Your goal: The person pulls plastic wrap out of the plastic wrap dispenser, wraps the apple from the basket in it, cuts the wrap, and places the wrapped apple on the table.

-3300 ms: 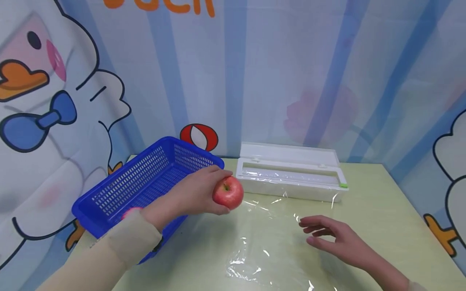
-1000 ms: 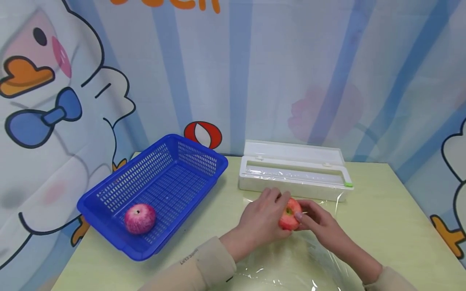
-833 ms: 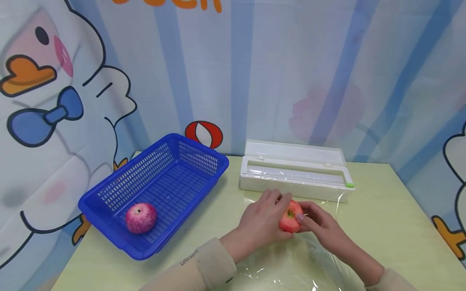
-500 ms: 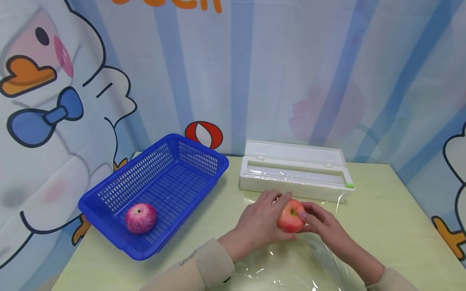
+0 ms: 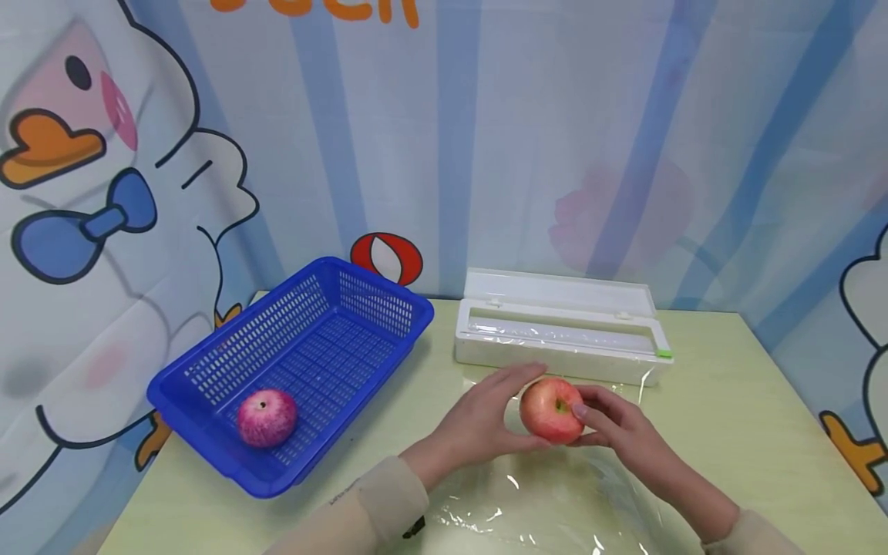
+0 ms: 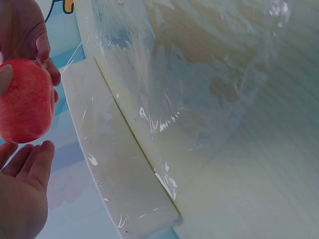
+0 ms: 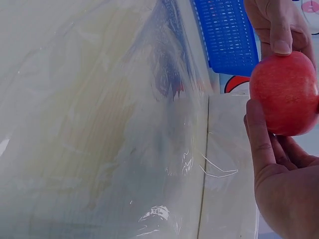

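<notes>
Above the clear plastic film (image 5: 513, 509), my right hand (image 5: 631, 439) holds a red apple (image 5: 553, 411) by its right side, thumb near the stem hollow. My left hand (image 5: 479, 424) stands spread at the apple's left, thumb under it and fingers behind, with a gap between palm and fruit. In the left wrist view the fingers of my left hand (image 6: 22, 199) are straight, just at the apple (image 6: 25, 102). The right wrist view has my left thumb at the apple (image 7: 284, 94) and my right hand (image 7: 289, 189) against it from below.
A blue plastic basket (image 5: 381, 385) stands at the left with a purplish-red apple (image 5: 267, 418) inside. Behind the hands is a white cling film box (image 5: 555, 362), lid raised, from which the film runs forward over the pale table (image 5: 721, 416). A printed curtain (image 5: 513, 139) hangs behind.
My left hand brought the apple from beside the basket to my right hand over the film. Since then the apple has turned slightly, and my left hand has loosened and drawn back leftward.
</notes>
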`<act>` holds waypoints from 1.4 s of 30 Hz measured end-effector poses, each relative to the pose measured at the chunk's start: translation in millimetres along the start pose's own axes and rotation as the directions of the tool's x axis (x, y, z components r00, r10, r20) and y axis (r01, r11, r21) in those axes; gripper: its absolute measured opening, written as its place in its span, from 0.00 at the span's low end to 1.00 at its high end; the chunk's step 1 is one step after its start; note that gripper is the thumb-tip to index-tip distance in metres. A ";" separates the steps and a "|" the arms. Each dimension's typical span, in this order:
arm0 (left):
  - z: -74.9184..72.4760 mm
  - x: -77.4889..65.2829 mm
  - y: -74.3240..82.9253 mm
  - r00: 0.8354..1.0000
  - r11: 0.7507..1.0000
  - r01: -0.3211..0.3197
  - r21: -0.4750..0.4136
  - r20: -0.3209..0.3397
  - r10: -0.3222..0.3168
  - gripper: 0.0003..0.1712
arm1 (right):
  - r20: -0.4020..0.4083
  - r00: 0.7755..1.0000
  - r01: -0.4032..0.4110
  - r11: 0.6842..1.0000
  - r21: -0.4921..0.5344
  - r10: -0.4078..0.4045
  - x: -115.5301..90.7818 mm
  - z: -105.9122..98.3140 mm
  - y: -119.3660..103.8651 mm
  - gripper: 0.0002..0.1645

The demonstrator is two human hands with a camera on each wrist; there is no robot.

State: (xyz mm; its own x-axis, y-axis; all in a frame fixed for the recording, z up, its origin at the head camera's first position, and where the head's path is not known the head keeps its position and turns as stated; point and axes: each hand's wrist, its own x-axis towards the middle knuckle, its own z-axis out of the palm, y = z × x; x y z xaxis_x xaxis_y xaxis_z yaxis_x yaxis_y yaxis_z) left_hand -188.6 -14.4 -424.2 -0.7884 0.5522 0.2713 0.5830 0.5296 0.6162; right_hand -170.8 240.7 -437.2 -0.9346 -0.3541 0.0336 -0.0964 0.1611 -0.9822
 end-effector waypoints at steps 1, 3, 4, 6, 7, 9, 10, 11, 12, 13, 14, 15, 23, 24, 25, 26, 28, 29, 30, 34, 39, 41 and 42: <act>0.7 0.6 -0.3 1.000 1.000 0.002 -0.015 0.010 -0.002 0.52 | 0.001 1.000 -0.002 1.000 0.000 0.002 -0.2 -0.2 0.0 0.26; 2.5 1.8 -1.1 1.000 0.999 0.000 -0.047 0.024 0.001 0.50 | 0.004 1.000 -0.008 1.000 -0.001 0.008 -0.3 -0.7 -0.5 0.27; 3.3 2.2 -1.3 1.000 0.998 -0.003 -0.058 0.029 0.005 0.49 | 0.006 1.000 -0.013 1.000 -0.004 0.013 -0.5 -1.0 -1.0 0.27; 4.5 2.7 -1.9 0.999 0.997 -0.003 -0.078 0.032 0.006 0.48 | 0.010 1.000 -0.015 1.000 -0.014 0.015 -0.4 -1.4 -1.9 0.27; 5.0 2.9 -2.0 1.000 0.996 -0.005 -0.085 0.031 0.007 0.47 | 0.016 1.000 -0.013 1.000 -0.023 0.013 -0.3 -1.8 -2.5 0.28; 5.5 3.3 -2.1 1.000 0.994 0.005 -0.105 0.028 -0.002 0.47 | 0.025 1.000 -0.007 0.999 -0.048 0.008 0.3 -3.1 -4.1 0.28; 5.7 3.7 -2.2 1.000 0.993 0.013 -0.117 0.029 -0.010 0.47 | 0.030 1.000 -0.001 0.998 -0.059 0.002 0.7 -4.0 -4.7 0.27; 6.2 4.4 -2.4 0.999 0.991 0.022 -0.133 0.028 -0.018 0.47 | 0.036 0.999 0.009 0.997 -0.074 -0.006 1.1 -5.0 -5.5 0.27; 6.7 5.3 -2.7 0.999 0.989 0.028 -0.148 0.026 -0.025 0.47 | 0.041 0.999 0.019 0.996 -0.088 -0.016 1.6 -6.1 -6.5 0.28; 7.1 6.4 -2.8 0.999 0.985 0.036 -0.170 0.023 -0.032 0.47 | 0.044 0.999 0.028 0.994 -0.101 -0.024 2.0 -7.4 -7.6 0.28; 7.6 7.5 -2.9 0.999 0.980 0.042 -0.193 0.018 -0.039 0.47 | 0.040 0.999 0.034 0.992 -0.121 -0.029 2.2 -8.7 -8.5 0.28; 8.1 8.7 -3.4 0.999 0.975 0.051 -0.215 0.016 -0.049 0.47 | 0.034 0.999 0.043 0.988 -0.146 -0.038 2.2 -9.7 -9.2 0.29; 12.2 14.3 -6.8 0.995 0.948 0.099 -0.304 0.023 -0.096 0.47 | 0.031 0.987 0.160 0.938 -0.307 -0.158 2.5 -14.7 -4.6 0.41; 12.9 14.6 -7.0 0.995 0.947 0.100 -0.306 0.027 -0.097 0.47 | 0.037 0.984 0.175 0.936 -0.307 -0.172 2.9 -15.1 -3.2 0.42; 13.8 14.8 -7.4 0.995 0.947 0.101 -0.304 0.029 -0.097 0.47 | 0.040 0.981 0.192 0.930 -0.313 -0.189 3.4 -15.6 -2.1 0.43; 14.7 14.9 -7.9 0.995 0.948 0.103 -0.301 0.032 -0.097 0.47 | 0.043 0.979 0.205 0.926 -0.318 -0.201 3.7 -15.9 -1.1 0.42; 17.0 15.3 -9.3 0.995 0.950 0.101 -0.296 0.035 -0.095 0.46 | 0.049 0.975 0.222 0.919 -0.326 -0.218 4.1 -16.2 0.1 0.41; 18.1 15.5 -10.0 0.995 0.951 0.101 -0.294 0.038 -0.094 0.46 | 0.052 0.974 0.227 0.917 -0.327 -0.222 4.3 -16.2 0.5 0.41; 19.1 15.7 -10.8 0.995 0.951 0.098 -0.294 0.041 -0.090 0.46 | 0.055 0.973 0.230 0.916 -0.328 -0.224 4.3 -16.1 0.9 0.40; 23.7 16.2 -14.7 0.995 0.954 0.093 -0.284 0.051 -0.082 0.46 | 0.063 0.973 0.232 0.914 -0.334 -0.224 4.5 -15.4 4.9 0.39; 28.8 16.9 -17.2 0.992 0.965 0.120 -0.231 0.072 -0.106 0.47 | 0.054 0.974 0.225 0.910 -0.349 -0.220 3.8 -13.6 14.1 0.39; 30.5 17.0 -17.5 0.990 0.971 0.133 -0.199 0.081 -0.119 0.47 | 0.046 0.977 0.212 0.910 -0.356 -0.210 3.0 -12.5 17.5 0.38; 31.3 17.0 -17.5 0.988 0.974 0.139 -0.181 0.087 -0.125 0.47 | 0.044 0.978 0.205 0.911 -0.357 -0.203 2.2 -12.0 19.0 0.39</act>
State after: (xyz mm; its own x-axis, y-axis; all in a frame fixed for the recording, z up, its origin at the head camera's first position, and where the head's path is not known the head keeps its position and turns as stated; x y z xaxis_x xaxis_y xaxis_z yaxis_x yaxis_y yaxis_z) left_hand -206.1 5.9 -453.5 -0.8351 0.5352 0.1270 0.4225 0.4762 0.7712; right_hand -178.8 254.0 -453.5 -0.8796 -0.4195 0.2243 -0.4018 0.4027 -0.8224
